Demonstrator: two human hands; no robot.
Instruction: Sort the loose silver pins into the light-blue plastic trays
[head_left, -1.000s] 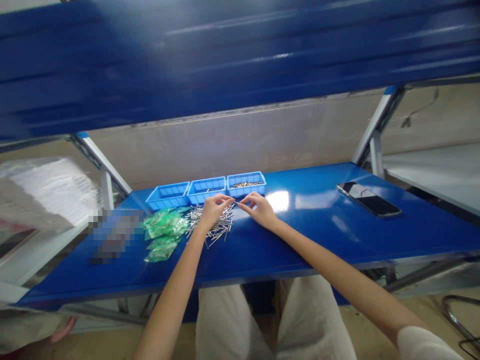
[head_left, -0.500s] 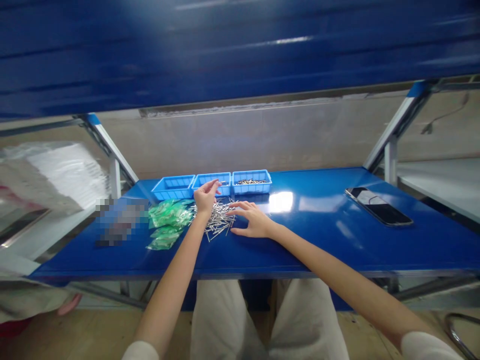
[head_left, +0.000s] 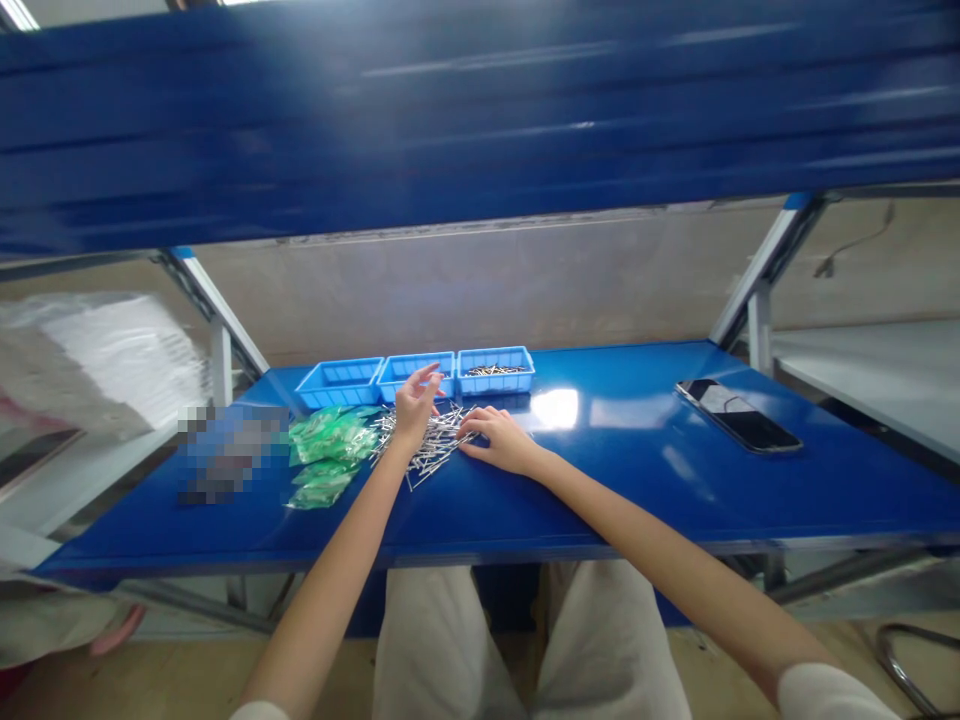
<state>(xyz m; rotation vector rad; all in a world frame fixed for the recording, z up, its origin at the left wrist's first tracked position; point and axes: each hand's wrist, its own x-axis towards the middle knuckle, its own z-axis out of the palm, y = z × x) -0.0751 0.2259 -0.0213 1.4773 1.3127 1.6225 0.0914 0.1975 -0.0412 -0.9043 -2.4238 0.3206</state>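
Note:
Thin silvery metal pins lie in a loose pile on the blue table. My left hand is raised over the back of this pile, in front of the middle blue bin, its fingers apart and nothing visible in them. At the pile's right edge, my right hand rests low with thumb and fingertips drawn together on some pins; how many is too small to tell. The right blue bin contains more thin pins. Green plastic bags lie left of the pile.
A left blue bin completes the row at the back. On the right of the table lies a phone. A blue shelf overhangs the table. White wrapped material stands at the left, and a person's hand shows at lower left.
My left hand's fingers have spread from a pinch near the middle bin. My right hand's fingers have drawn closer together onto the pile's edge. The view has shifted slightly.

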